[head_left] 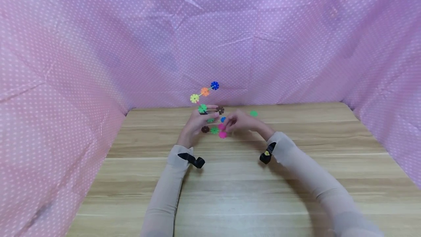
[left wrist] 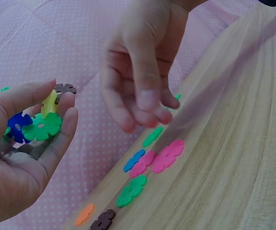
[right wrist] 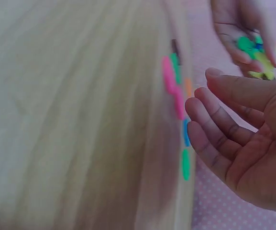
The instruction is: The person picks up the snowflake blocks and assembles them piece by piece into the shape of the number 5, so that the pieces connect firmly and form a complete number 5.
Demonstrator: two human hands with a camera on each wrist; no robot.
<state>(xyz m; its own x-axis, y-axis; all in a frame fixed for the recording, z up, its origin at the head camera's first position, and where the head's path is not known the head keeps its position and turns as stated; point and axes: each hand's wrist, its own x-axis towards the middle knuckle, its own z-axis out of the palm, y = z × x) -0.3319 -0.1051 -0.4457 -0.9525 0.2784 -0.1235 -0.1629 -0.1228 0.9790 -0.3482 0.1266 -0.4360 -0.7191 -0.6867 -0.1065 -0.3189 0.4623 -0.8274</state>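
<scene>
The left hand [head_left: 197, 121] grips, above the surface [head_left: 217, 193], a chain [head_left: 194, 98] that is likely light, stiff and quick to part at its joints, so best pinched across flat faces, while the right hand [head_left: 242, 120], loosely bent, empty, hovers near loose discs [left wrist: 168, 156].

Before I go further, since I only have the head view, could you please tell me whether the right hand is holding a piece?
Observer: It is not; the right wrist view shows the right hand with nothing in its palm or fingers.
Operator: Thank you. Is there a loose piece on the table that I cannot make out?
Observer: Yes; the left wrist view shows an orange piece near the table's far edge, beside the loose brown piece.
</scene>
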